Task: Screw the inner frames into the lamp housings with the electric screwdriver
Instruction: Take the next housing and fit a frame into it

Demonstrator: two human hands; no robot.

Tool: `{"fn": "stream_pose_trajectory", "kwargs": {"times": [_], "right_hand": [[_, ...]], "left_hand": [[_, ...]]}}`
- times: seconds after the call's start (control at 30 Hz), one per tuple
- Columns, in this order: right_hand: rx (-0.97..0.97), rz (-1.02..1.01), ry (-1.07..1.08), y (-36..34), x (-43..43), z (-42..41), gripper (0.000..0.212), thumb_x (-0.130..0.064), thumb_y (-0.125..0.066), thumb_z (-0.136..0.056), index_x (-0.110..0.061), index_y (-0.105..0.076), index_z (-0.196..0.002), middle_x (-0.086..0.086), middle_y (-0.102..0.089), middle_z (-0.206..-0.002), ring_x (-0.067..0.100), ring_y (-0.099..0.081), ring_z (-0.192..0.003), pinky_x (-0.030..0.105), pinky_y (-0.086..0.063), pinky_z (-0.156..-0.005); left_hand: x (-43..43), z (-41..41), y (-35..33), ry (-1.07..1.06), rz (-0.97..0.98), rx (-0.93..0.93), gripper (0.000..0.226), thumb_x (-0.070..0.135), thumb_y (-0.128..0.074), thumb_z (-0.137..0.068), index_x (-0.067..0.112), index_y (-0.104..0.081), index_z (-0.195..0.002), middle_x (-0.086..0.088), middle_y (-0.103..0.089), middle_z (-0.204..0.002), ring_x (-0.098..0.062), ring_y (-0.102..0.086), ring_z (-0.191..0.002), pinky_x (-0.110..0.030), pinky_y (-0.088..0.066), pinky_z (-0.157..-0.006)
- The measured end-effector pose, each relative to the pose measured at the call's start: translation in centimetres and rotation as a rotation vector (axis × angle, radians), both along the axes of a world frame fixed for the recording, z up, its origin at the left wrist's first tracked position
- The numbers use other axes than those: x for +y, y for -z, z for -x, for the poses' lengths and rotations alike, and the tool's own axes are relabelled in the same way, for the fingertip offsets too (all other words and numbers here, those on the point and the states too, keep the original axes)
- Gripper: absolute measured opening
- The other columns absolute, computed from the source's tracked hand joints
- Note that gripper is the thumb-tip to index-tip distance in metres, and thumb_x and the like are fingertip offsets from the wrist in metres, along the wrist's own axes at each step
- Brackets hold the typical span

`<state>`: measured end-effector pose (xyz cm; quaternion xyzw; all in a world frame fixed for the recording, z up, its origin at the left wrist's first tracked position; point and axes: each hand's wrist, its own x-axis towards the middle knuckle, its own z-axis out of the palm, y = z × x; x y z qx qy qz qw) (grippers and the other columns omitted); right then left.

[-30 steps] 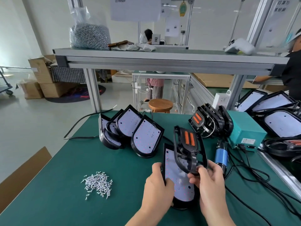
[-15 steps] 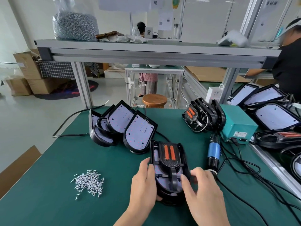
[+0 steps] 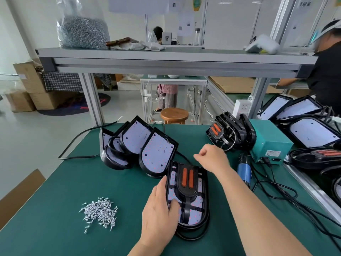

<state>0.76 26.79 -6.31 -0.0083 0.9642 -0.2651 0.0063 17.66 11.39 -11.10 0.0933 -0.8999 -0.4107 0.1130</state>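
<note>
A black lamp housing [image 3: 203, 221] lies flat on the green table [image 3: 60, 183], with a black inner frame [image 3: 186, 183] bearing two orange strips seated in it. My left hand [image 3: 160, 206] rests on the housing's left edge, thumb pressing the frame. My right hand [image 3: 212, 157] hovers above the table beyond the housing, fingers curled and holding nothing. The blue electric screwdriver [image 3: 244, 171] lies just to its right. A pile of small silver screws [image 3: 100, 212] sits at the left.
Several bare housings [image 3: 140, 145] lean in a row behind. Stacked inner frames [image 3: 228, 133] lean on a teal power box [image 3: 267, 143] with cables [image 3: 287, 196] trailing right. More lamps [image 3: 311, 133] lie at the right. A shelf [image 3: 166, 60] spans overhead.
The frame went from held tilted above the housing to seated flat in it. My right hand let go and lifted away toward the screwdriver; my left hand stayed on the housing.
</note>
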Motion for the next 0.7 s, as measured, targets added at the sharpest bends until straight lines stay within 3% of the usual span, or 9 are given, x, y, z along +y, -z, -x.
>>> {"fn": "stream_pose_trajectory", "kwargs": {"times": [0.13,0.27,0.37,0.47,0.6,0.7], "right_hand": [[-0.158,-0.116,0.052,2.2,-2.6,3.9,0.042,-0.050,-0.077,-0.083,-0.015,-0.053,-0.083,0.003,-0.056,-0.085,0.028,-0.057,-0.084,0.029,-0.042,-0.064],[-0.078,-0.253,0.092,2.8,-2.5,4.7,0.028,-0.032,-0.072,-0.088,-0.013,-0.053,-0.081,0.009,-0.066,-0.102,0.030,-0.059,-0.085,0.032,-0.047,-0.067],[-0.028,-0.271,0.180,3.1,-0.4,4.3,0.028,-0.035,-0.067,-0.092,-0.009,-0.068,-0.102,0.010,-0.069,-0.108,0.031,-0.065,-0.095,0.032,-0.046,-0.069],[-0.028,-0.267,0.232,3.0,1.9,3.4,0.028,-0.032,-0.062,-0.094,-0.008,-0.068,-0.109,0.011,-0.069,-0.111,0.033,-0.063,-0.098,0.032,-0.045,-0.072],[-0.097,-0.335,0.180,1.8,2.8,1.1,0.016,-0.016,-0.062,-0.094,-0.008,-0.063,-0.108,0.013,-0.065,-0.117,0.034,-0.062,-0.103,0.034,-0.047,-0.075],[0.054,-0.260,0.159,0.9,3.0,-1.9,0.017,-0.013,-0.059,-0.097,-0.008,-0.053,-0.113,0.012,-0.053,-0.119,0.033,-0.061,-0.097,0.035,-0.040,-0.072]], "left_hand": [[-0.4,0.1,0.0,0.030,-0.035,0.009,0.068,0.020,-0.057,-0.096,0.031,-0.029,-0.156,0.021,-0.044,-0.138,0.004,-0.046,-0.106,-0.018,-0.036,-0.089],[-0.5,0.3,-0.1,0.041,-0.039,0.017,0.067,0.021,-0.056,-0.096,0.036,-0.028,-0.155,0.025,-0.044,-0.131,0.001,-0.053,-0.103,-0.020,-0.040,-0.086],[-0.5,0.3,-0.1,0.048,-0.053,0.034,0.067,0.021,-0.056,-0.095,0.042,-0.030,-0.152,0.030,-0.044,-0.125,0.009,-0.052,-0.101,-0.019,-0.039,-0.082],[-0.6,0.5,0.2,0.057,-0.089,0.054,0.067,0.016,-0.057,-0.092,0.041,-0.034,-0.150,0.030,-0.046,-0.124,0.023,-0.046,-0.099,-0.019,-0.039,-0.081],[-0.7,0.8,0.6,0.073,-0.136,0.070,0.066,0.010,-0.058,-0.087,0.036,-0.043,-0.146,0.023,-0.053,-0.133,0.018,-0.049,-0.109,-0.018,-0.043,-0.091],[-0.7,0.6,0.6,0.096,-0.149,0.072,0.065,0.020,-0.054,-0.080,0.036,-0.047,-0.142,0.020,-0.058,-0.130,0.002,-0.054,-0.116,-0.029,-0.047,-0.100]]}}
